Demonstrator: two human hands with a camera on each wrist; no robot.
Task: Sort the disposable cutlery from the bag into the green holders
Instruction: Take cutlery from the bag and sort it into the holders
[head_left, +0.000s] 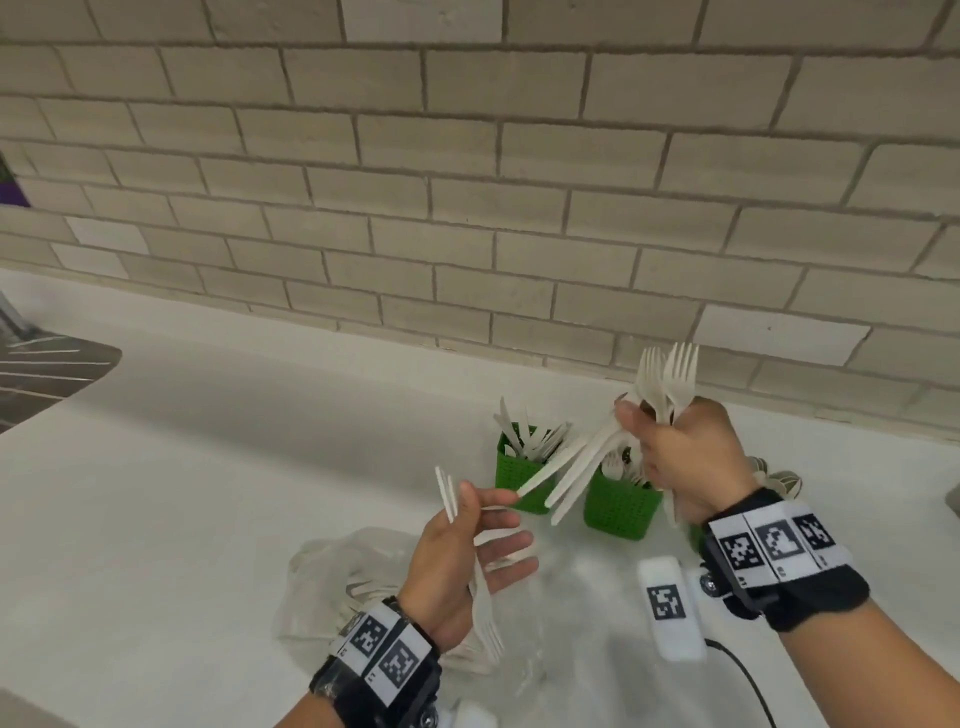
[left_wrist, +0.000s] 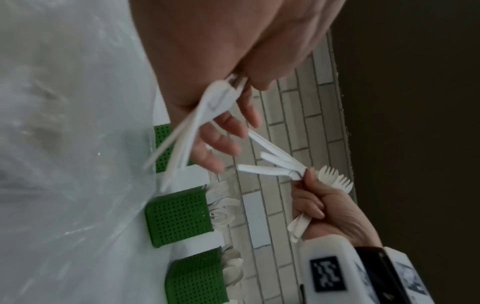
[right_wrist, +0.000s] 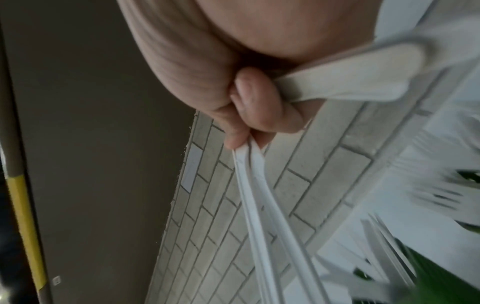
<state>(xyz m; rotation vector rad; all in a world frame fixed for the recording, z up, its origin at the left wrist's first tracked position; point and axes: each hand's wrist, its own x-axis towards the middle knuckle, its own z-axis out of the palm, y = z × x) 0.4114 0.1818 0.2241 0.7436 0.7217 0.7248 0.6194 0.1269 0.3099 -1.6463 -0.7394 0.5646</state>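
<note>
My right hand (head_left: 675, 447) grips a bunch of white forks (head_left: 670, 374), tines up, with the handles fanning down-left over the holders. My left hand (head_left: 467, 540) pinches a few forks (left_wrist: 197, 115) between thumb and palm, and its straight fingers reach the fanned handles (left_wrist: 275, 164). Three green holders stand by the wall: the left one (head_left: 522, 480) has knives, the middle one (head_left: 621, 509) has forks, and the right one (left_wrist: 197, 277) has spoons and is mostly hidden behind my right wrist in the head view. The clear bag (head_left: 337, 587) lies under my left hand with cutlery inside.
The white counter (head_left: 208, 467) runs back to a tiled wall (head_left: 467, 182). A metal sink drainer (head_left: 47, 374) sits at the far left. A black cable (head_left: 748, 680) trails across the counter below my right wrist.
</note>
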